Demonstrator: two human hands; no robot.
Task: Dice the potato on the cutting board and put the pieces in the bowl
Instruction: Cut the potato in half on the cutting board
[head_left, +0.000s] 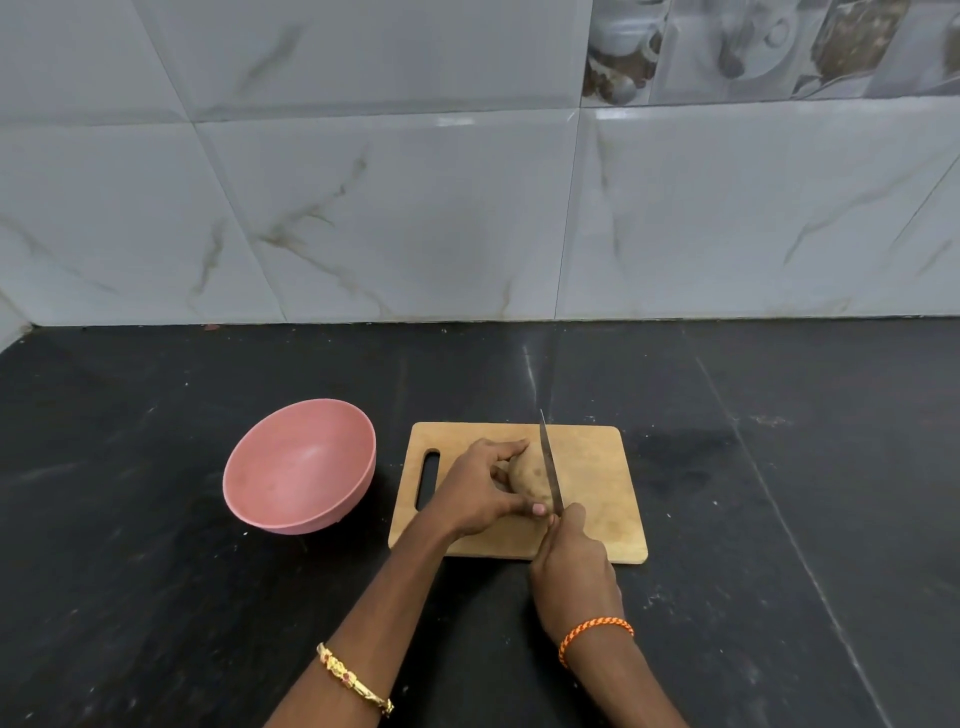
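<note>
A brown whole potato (529, 477) lies on the wooden cutting board (597, 483). My left hand (480, 491) grips the potato from its left side, fingers over the top and thumb at the near end. My right hand (571, 566) holds the handle of a knife (550, 462), whose blade stands edge-down across the potato's right part, tip pointing away from me. The handle is hidden inside my fist. A pink bowl (298, 465) with nothing in it stands to the left of the board, tilted toward me.
The board and bowl sit on a black stone counter (779, 519). A grey marbled tile wall (467, 208) rises behind it. The board has a slot handle (427, 479) at its left end.
</note>
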